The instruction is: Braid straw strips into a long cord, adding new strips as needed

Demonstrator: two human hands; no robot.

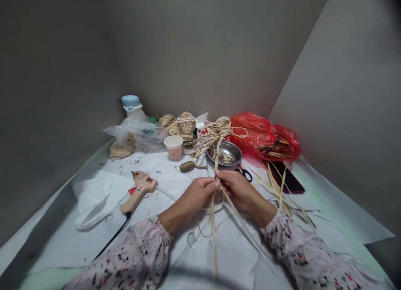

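Note:
Both my hands meet at the end of a straw braid (217,154), which runs away from me over a metal bowl (239,155) to a heap of braided cord (209,139). My left hand (202,190) pinches the braid's near end between thumb and fingers. Close against it, my right hand (234,185) is closed on the same spot from the other side. Loose straw strands (214,231) hang from between the fingers toward me, some spreading to the right. The fingertips partly hide where the strands cross.
A glue gun (138,194) lies left, near crumpled white paper (94,198). Behind stand a paper cup (173,147) and a thread spool (187,166). Scissors (247,174), loose straw (278,189), a phone (293,183) and a red plastic bag (260,133) are at right.

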